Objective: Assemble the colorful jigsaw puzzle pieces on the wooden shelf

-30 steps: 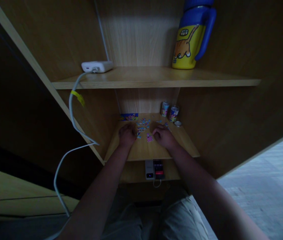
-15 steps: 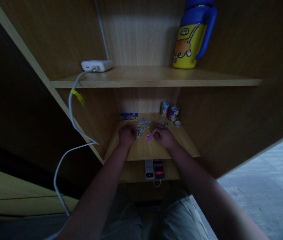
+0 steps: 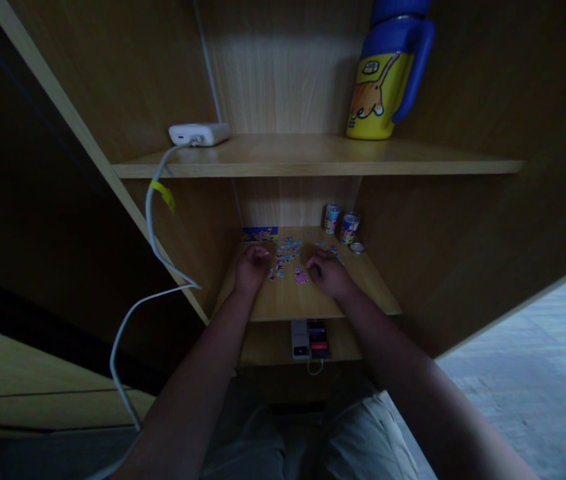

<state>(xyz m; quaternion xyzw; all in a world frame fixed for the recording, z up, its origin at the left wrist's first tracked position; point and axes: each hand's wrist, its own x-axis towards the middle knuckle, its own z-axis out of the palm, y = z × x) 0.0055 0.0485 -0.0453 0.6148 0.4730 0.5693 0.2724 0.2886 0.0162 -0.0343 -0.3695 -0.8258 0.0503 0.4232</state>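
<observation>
Both my hands rest on a low wooden shelf point(image 3: 287, 303) inside a cabinet. My left hand point(image 3: 251, 265) lies knuckles up beside a scatter of small colourful puzzle pieces point(image 3: 287, 251), its fingers reaching toward them. My right hand point(image 3: 327, 273) sits curled just right of a pink joined cluster of pieces point(image 3: 301, 276). The light is dim, and whether either hand pinches a piece is hidden. A blue and yellow picture card point(image 3: 259, 234) lies at the shelf's back left.
Two small printed cans point(image 3: 340, 223) and a round lid point(image 3: 357, 248) stand at the back right. On the upper shelf point(image 3: 313, 160) sit a white charger point(image 3: 199, 133) with a trailing cable point(image 3: 150, 227) and a yellow and blue jug point(image 3: 387, 73). A small device point(image 3: 310, 339) lies below.
My left hand has stretched its fingers a little forward toward the loose pieces. The view has shifted slightly right. My right hand stays where it was.
</observation>
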